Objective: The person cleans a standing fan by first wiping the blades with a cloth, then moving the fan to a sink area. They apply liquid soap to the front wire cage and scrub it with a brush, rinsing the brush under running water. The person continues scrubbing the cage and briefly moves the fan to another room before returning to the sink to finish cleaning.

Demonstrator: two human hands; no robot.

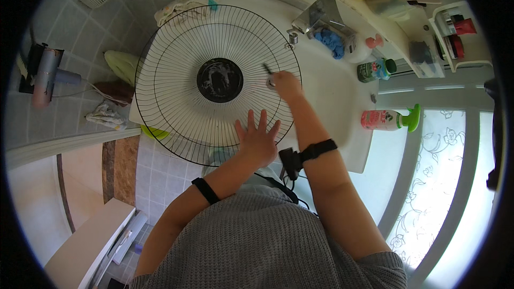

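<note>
A round black wire fan guard (176,84) lies over the white washbasin (335,100) in front of me. White smears, perhaps foam, mark its black centre disc (220,80). My left hand (257,138) rests flat on the near right part of the guard, fingers spread, holding nothing. At the guard's right side, my right hand (286,85) is closed around a thin dark tool (267,68), possibly a small brush. Its tip reaches out over the wires; blur and the fingers hide the rest of it.
A metal faucet (317,18) stands behind the basin beside a blue cloth (330,43). Along the right side are a white pump bottle (358,49), a green bottle (375,70) and a pink spray bottle (381,120). A hair dryer (48,74) hangs on the left wall.
</note>
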